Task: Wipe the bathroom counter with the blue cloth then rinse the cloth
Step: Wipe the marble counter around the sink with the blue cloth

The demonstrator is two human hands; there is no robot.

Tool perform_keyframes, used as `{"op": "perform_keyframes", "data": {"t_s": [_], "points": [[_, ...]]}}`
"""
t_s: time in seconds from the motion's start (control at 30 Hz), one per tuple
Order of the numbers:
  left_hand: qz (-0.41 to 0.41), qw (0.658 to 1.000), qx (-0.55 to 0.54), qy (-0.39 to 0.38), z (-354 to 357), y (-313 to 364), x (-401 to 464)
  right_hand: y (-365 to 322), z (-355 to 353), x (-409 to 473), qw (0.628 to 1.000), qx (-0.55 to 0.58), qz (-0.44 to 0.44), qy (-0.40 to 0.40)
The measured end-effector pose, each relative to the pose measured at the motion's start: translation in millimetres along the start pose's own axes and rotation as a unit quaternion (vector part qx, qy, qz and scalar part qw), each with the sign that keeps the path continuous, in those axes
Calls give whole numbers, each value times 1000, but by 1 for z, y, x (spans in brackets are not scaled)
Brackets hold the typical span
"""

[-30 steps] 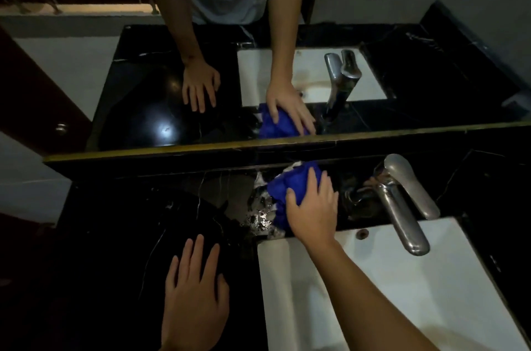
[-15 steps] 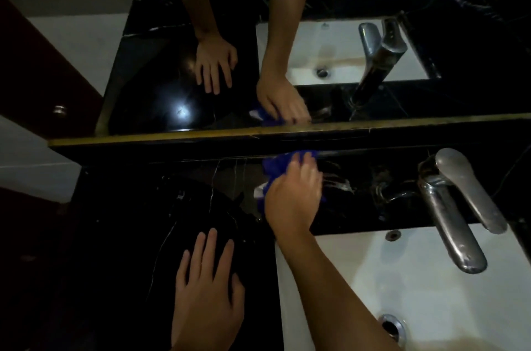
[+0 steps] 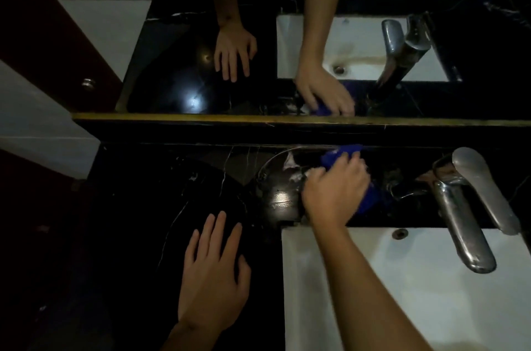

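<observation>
Dark marble desk, wet patch by mirror. R hand fingers clenched on blue cloth, pressed behind sink, just left of faucet. L hand flat, fingers released.

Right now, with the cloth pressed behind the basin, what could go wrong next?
1. The right hand wipes with the blue cloth close to the faucet; knuckles could knock its lever.
2. White suds on the black counter may just get smeared around.
3. The left hand braces flat on glossy stone and might slip if wet.
</observation>
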State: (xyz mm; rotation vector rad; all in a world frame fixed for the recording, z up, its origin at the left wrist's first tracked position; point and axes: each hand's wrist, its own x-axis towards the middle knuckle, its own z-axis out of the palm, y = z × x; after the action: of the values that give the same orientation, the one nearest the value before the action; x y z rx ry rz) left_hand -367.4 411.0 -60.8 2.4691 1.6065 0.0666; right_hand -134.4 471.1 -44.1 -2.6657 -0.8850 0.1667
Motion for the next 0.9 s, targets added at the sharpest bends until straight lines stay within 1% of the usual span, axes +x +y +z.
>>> {"op": "perform_keyframes", "data": {"t_s": [0.03,0.1,0.13,0.2,0.27,0.3,0.33,0.37,0.43,0.5,0.57,0.6,0.63,0.67,0.7,0.73,0.8,0.83,0.87,0.9], "points": [[-1,1000,4,-5,-1,0,1,-17,7,-10,999,3,-37,10],[-5,1000,6,-6,-1,1,3,-43,22,-34,986,14,-168,-5],[-6,1000,14,-6,0,1,3,-49,27,-48,968,23,-247,-35],[-10,1000,22,-13,-2,2,3,-44,28,-64,917,44,-383,-101],[-16,1000,8,-8,-2,-1,3,-19,20,-54,881,33,-452,-138],[-15,1000,-1,-6,-2,-1,3,0,16,-44,876,18,-462,-136],[-13,1000,-12,-5,-2,-1,2,19,11,-33,886,3,-448,-122],[-13,1000,-21,-4,-2,-1,2,37,4,-23,909,-7,-406,-99],[-11,1000,-29,-1,-2,0,1,62,-8,-7,961,-16,-271,-47],[-11,1000,-29,2,-2,0,1,59,-5,-3,993,-16,-114,-13],[-10,999,-30,6,-1,0,0,33,2,-3,999,-3,31,18],[-10,999,-30,8,-2,1,0,15,5,-3,996,12,85,25],[-11,999,-29,8,-2,1,0,-5,10,-4,993,28,115,23],[-13,1000,-24,7,-2,1,1,-24,15,-8,993,36,112,18],[-14,1000,-19,5,-1,1,2,-43,22,-16,996,37,80,16],[-14,1000,-17,4,-1,0,3,-59,29,-27,999,31,24,20],[-15,1000,-17,7,1,-1,5,-78,41,-55,991,19,-131,3],[-20,1000,-16,7,1,-1,4,-78,42,-66,975,21,-221,-30],[-30,999,-19,6,-1,0,4,-71,41,-69,950,33,-303,-68],[-46,999,-25,9,-2,0,4,-59,36,-66,923,48,-367,-106]]}}
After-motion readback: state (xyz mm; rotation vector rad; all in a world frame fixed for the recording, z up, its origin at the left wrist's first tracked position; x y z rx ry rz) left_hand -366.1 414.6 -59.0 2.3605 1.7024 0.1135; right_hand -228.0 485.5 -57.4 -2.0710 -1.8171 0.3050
